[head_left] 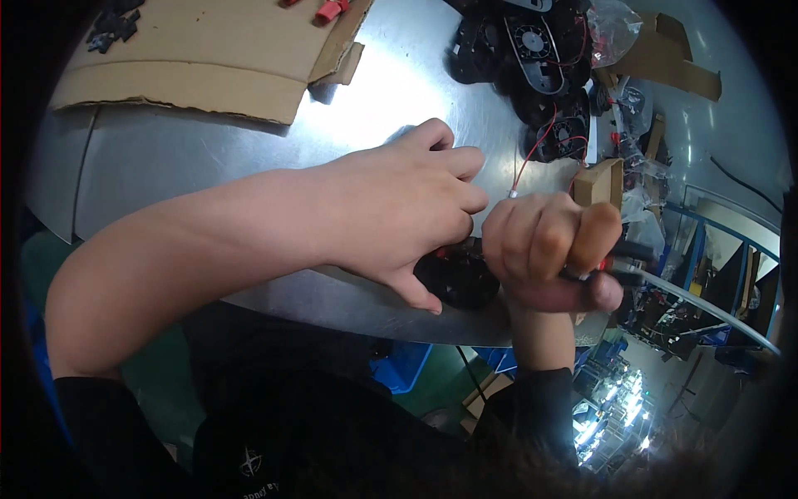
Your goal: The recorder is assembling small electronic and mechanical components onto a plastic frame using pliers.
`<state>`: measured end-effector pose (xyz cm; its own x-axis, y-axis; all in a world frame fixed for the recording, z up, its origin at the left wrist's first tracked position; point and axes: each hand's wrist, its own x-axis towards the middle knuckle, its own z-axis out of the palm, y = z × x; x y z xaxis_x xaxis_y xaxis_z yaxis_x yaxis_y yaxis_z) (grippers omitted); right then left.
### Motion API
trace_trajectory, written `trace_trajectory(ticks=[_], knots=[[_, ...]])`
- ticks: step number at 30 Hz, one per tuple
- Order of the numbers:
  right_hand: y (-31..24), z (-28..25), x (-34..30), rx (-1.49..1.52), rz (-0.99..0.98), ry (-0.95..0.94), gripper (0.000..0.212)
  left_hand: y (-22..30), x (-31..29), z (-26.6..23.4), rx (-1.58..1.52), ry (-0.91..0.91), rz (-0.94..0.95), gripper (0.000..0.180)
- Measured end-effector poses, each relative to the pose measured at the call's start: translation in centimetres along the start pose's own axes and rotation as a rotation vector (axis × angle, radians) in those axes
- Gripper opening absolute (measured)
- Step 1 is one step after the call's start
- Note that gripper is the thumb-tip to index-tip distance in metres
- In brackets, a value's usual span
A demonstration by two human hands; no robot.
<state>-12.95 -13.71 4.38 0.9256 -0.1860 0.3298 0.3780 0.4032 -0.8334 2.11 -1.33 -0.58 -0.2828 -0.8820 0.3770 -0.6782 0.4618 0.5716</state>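
My left hand (407, 204) reaches in from the left, back upward, with its fingers curled and its thumb apart. It grips a rounded black plastic part (465, 283) at the table's near edge, and the palm hides part of it. My right hand (549, 249) is closed in a fist around a hand tool (628, 252) with black and red handles, which looks like pliers. Both handle ends stick out to the right of the fist. The tool's working end is mostly covered by the fingers, next to the black part. A thin red wire (536, 154) runs down to just above my right hand.
Several black fan-like housings (532, 41) with red wires are piled at the back right of the metal table (208, 150). A cardboard sheet (183, 83) lies at the back left, with red and black pieces. Plastic bags (615, 33), a small open carton (600, 183) and blue bins (403, 370) are about.
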Motion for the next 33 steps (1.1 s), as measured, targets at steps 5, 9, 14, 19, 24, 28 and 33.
trace_trajectory(ticks=[5, 9, 14, 19, 24, 28, 33], knots=[[0.4, -1.2, 1.1, 0.158, 0.037, -0.187, 0.031, 0.0, 0.2, -0.2, -0.02, -0.018, 0.02, 0.053], [0.1, -1.9, 2.5, 0.242, 0.138, -0.434, 0.029, 0.1, 0.2, -0.3, -0.056, -0.05, 0.02, 0.051], [1.1, -1.6, 3.4, 0.285, 0.123, -0.57, 0.028, -0.2, 0.0, -0.1, -0.094, -0.021, 0.043, 0.048], [1.7, -0.6, 3.7, 0.319, 0.098, -0.653, 0.041, -0.3, 0.2, -0.4, -0.182, -0.093, 0.036, 0.051], [2.5, -0.1, 5.3, 0.37, 0.202, -0.843, 0.053, -0.3, -0.7, -0.6, -0.202, -0.06, -0.082, 0.058], [-0.1, 0.9, 4.5, 0.15, 0.326, -0.688, 0.048, 0.1, -0.1, -1.0, -0.222, -0.057, -0.079, 0.057], [-2.3, 1.9, 1.1, -0.314, -0.055, -0.297, 0.045, 0.3, 0.3, 0.1, -0.044, 0.022, 0.024, 0.052]])
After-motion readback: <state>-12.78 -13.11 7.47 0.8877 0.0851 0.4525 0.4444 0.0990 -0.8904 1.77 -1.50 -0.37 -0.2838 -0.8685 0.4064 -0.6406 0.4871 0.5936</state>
